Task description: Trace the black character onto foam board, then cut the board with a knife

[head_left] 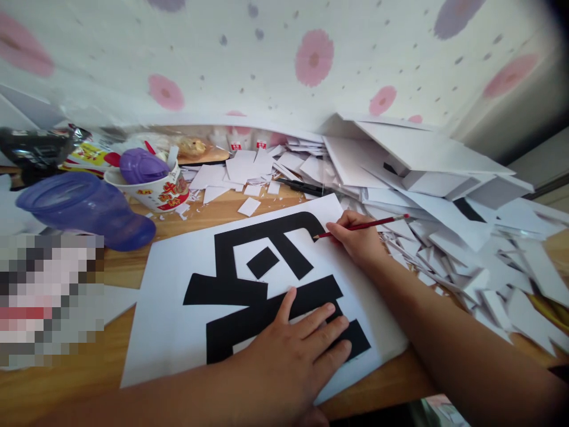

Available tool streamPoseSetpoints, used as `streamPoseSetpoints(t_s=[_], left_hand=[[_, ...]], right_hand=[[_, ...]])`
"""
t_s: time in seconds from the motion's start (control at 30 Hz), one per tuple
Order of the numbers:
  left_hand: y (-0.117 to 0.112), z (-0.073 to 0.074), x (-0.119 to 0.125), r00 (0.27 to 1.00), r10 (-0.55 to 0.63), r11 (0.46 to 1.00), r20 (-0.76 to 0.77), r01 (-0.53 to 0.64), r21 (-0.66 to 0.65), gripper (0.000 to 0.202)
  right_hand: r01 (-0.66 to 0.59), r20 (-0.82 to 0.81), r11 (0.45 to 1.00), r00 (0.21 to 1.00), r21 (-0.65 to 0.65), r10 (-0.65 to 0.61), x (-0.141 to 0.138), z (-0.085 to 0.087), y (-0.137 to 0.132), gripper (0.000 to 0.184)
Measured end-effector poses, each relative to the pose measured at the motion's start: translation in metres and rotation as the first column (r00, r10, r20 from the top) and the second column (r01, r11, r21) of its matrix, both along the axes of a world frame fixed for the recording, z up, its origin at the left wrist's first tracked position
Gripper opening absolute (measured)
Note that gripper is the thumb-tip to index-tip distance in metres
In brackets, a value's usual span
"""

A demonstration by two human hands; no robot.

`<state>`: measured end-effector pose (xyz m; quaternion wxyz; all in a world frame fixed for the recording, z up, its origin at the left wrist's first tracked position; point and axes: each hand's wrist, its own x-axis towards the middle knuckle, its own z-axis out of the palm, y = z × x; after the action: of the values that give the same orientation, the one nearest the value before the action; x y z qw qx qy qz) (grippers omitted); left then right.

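A white sheet (164, 308) lies on the wooden table, with a large black character shape (240, 234) spread over it. My left hand (300, 344) rests flat on the lower part of the black shape, fingers spread, pressing on it. In my right hand (358, 237) is a red pencil (377, 223), gripped near its point. The pencil tip touches or hovers just at the black shape's upper right corner; I cannot tell which. A small black diamond piece (262, 263) sits inside the upper part of the character. My forearms hide the sheet's near edge.
Paper scraps (444, 255) pile up on the right, below stacked white boards (427, 148). A dark cutter-like tool (302, 187) lies behind the sheet. To the left are a purple translucent container (84, 204) and a paper tub (155, 193) with a purple item in it.
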<state>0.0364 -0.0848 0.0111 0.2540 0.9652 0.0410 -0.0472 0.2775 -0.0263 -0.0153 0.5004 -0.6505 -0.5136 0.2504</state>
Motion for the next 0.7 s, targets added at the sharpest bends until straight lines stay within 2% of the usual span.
streamPoseSetpoints(t_s=[0.13,0.4,0.7], left_hand=[[-0.0009,-0.0018,-0.0009,1.0,0.004,1.0,0.006,-0.004,0.004,0.072],[-0.001,0.0004,0.0005,1.0,0.006,1.0,-0.007,-0.006,-0.006,0.071],[-0.0004,-0.0029,-0.0004,1.0,0.003,1.0,-0.006,-0.003,-0.02,0.074]], right_hand=[[-0.025,-0.062,1.0,0.998,0.003,0.025,0.0006,0.0003,-0.0008,0.029],[-0.015,-0.053,0.998,0.998,-0.054,0.013,0.0007,0.0017,-0.0016,0.028],[-0.011,-0.07,0.999,0.998,-0.037,0.008,0.0031,-0.003,-0.001,0.027]])
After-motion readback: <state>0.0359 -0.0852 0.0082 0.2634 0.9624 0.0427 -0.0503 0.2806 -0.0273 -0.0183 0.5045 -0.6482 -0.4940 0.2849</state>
